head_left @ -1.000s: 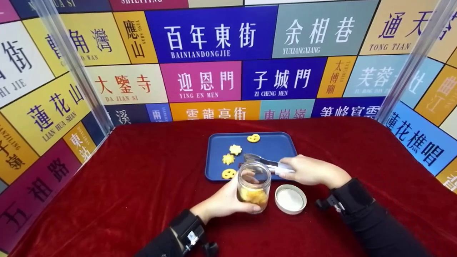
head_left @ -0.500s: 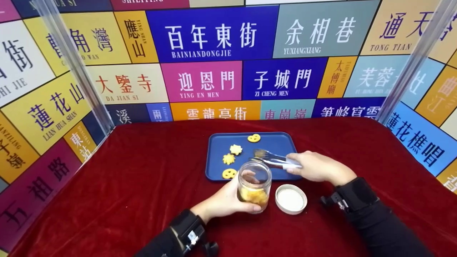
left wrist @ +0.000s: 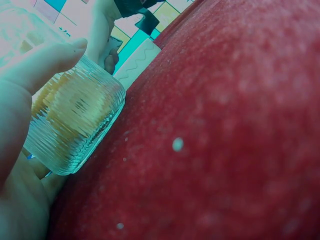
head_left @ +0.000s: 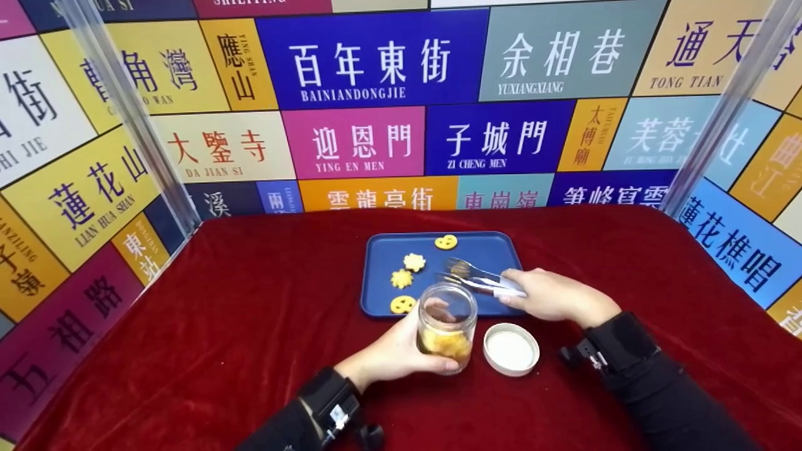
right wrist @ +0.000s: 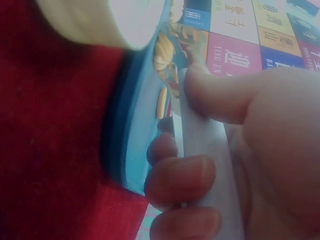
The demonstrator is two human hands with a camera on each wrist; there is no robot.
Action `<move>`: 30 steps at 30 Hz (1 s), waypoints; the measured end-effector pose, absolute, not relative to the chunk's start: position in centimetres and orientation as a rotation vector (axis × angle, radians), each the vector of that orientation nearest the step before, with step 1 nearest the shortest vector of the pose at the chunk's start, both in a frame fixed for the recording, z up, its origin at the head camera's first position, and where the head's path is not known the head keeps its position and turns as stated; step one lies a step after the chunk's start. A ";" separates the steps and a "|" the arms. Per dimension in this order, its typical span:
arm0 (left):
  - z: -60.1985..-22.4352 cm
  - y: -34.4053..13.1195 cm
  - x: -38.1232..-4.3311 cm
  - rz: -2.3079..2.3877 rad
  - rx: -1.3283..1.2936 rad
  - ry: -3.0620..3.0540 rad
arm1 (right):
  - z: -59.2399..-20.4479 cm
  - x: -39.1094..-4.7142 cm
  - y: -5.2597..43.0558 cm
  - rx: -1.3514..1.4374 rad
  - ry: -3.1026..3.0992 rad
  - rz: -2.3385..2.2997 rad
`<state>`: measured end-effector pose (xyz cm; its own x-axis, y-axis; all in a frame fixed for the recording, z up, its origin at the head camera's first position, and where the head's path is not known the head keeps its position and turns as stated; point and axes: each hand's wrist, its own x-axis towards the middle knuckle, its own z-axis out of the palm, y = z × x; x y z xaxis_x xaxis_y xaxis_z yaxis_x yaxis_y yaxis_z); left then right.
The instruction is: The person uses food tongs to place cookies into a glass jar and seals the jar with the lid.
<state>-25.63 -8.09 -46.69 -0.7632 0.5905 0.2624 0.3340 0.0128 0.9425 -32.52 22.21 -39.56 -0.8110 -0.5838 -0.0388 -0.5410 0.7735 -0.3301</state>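
Observation:
In the head view my left hand (head_left: 401, 351) grips a clear glass jar (head_left: 448, 313) with yellow cookies in its lower part; the jar's mouth is uncovered. Its ribbed wall shows close up in the left wrist view. My right hand (head_left: 557, 294) holds a pair of tongs (head_left: 482, 283) by the white handles. The metal ends of the tongs are over the blue tray (head_left: 371, 263), behind the jar and apart from each other. Whether a cookie is between them I cannot tell. Two flower-shaped cookies (head_left: 407, 269) and two pretzel-shaped cookies (head_left: 445, 242) lie on the tray.
A pale round lid (head_left: 510, 349) lies on the red cloth (head_left: 250, 326), right of the jar. Clear upright posts (head_left: 128, 119) stand at both back corners of the table. Behind it rises a wall of coloured signs (head_left: 369, 62).
The tongs and my right hand have moved right and slightly back, away from above the jar's rim. My left hand and the jar stay where they were.

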 end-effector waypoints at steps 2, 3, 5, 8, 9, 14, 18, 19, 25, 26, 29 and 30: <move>-46.6 -8.1 -25.6 1.832 0.969 2.075 | -39.5 -32.4 22.1 -0.895 2.831 -0.443; -46.6 -8.1 -25.6 1.831 0.968 2.073 | -39.4 -32.4 22.2 -0.897 2.831 -0.435; -46.6 -8.1 -25.6 1.833 0.969 2.070 | -39.3 -32.4 22.2 -0.903 2.832 -0.420; -46.6 -8.2 -25.6 1.827 0.957 2.085 | -39.3 -32.5 22.4 -0.927 2.830 -0.418; -46.6 -8.2 -25.5 1.825 0.952 2.088 | -39.3 -32.6 22.5 -0.935 2.828 -0.426; -46.5 -8.1 -25.5 1.823 0.943 2.088 | -39.3 -33.0 23.0 -0.947 2.832 -0.469; -46.5 -8.1 -25.5 1.825 0.954 2.084 | -39.3 -33.3 23.4 -0.921 2.848 -0.466; -46.5 -8.1 -25.5 1.825 0.955 2.085 | -39.3 -33.4 23.5 -0.918 2.851 -0.464; -46.5 -8.1 -25.5 1.829 0.973 2.069 | -39.1 -33.6 23.9 -0.893 2.861 -0.477; -46.5 -8.1 -25.5 1.830 0.974 2.070 | -39.1 -33.6 24.0 -0.887 2.860 -0.486; -46.5 -8.1 -25.5 1.827 0.974 2.074 | -38.8 -33.6 24.2 -0.886 2.850 -0.523; -46.5 -8.1 -25.5 1.828 0.974 2.075 | -38.7 -33.6 24.3 -0.885 2.846 -0.539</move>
<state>-25.53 -8.12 -46.46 -0.7596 0.5952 0.2623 0.3354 0.0128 0.9420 -33.60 24.28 -38.68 -0.8234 -0.5675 -0.0017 -0.5275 0.7664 -0.3664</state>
